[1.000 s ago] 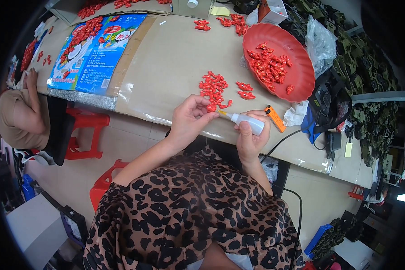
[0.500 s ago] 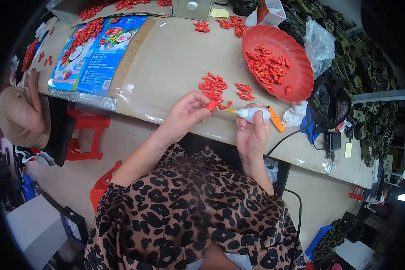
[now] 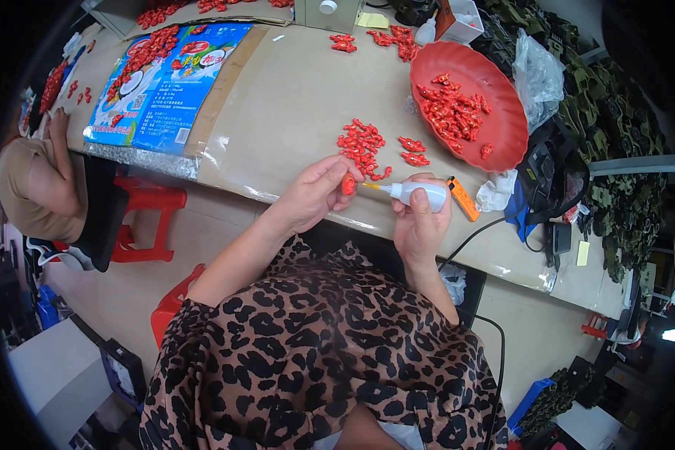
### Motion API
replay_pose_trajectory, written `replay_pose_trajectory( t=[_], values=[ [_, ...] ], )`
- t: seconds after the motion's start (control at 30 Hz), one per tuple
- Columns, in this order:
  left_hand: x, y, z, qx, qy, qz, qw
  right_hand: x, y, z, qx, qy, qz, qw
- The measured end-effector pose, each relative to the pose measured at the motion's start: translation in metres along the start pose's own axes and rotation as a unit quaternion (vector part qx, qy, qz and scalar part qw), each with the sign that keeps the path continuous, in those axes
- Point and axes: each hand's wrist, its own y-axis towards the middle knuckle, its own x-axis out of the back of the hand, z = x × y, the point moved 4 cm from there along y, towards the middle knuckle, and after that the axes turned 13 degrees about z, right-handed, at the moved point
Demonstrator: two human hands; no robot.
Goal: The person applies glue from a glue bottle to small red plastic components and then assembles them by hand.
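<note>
My left hand (image 3: 319, 193) is closed, pinching a small red figure-like piece (image 3: 349, 184) between thumb and fingers above the table's near edge. In my right hand (image 3: 421, 225) lies a white squeeze bottle (image 3: 420, 195), tipped on its side with fingers wrapped round it. Its thin yellow nozzle (image 3: 373, 186) points left, close to the red piece; whether they touch I cannot tell. Just beyond my hands is a loose pile of similar red pieces (image 3: 361, 142). A few more red pieces (image 3: 414, 159) lie to the right of that pile.
A red scalloped bowl (image 3: 506, 90) holds many red pieces. Beside it are an orange box-like item (image 3: 463, 199), a crumpled white tissue (image 3: 495, 192) and a clear plastic bag (image 3: 538, 82). Blue printed cardboard (image 3: 165, 112) lies left with red pieces. A co-worker (image 3: 41, 187) sits at far left.
The red piece in my left hand has been turned and now hangs lower from the fingertips. The squeeze bottle stays in my right hand. The whole view has shifted slightly.
</note>
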Motion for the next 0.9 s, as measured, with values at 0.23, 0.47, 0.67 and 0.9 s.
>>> replay_pose_trajectory(
  t=[0.23,0.47,0.67,0.9],
  values=[
    [0.0016,-0.0009,0.0011,-0.002,0.01,0.006,1.0,-0.0033,-0.0016,0.0022,0.018,-0.073,0.019,0.997],
    [0.0021,-0.0009,0.0017,0.0,0.008,0.005,1.0,-0.0023,-0.0037,0.0017,0.011,-0.092,0.021,0.996],
    [0.0041,-0.0017,0.002,-0.001,0.013,0.006,1.0,-0.0037,-0.0028,0.0014,0.012,-0.103,0.025,0.994],
    [0.0027,-0.0015,0.0014,-0.003,0.013,0.011,1.0,-0.0041,-0.0049,0.0028,0.018,-0.108,0.023,0.994]
  ],
)
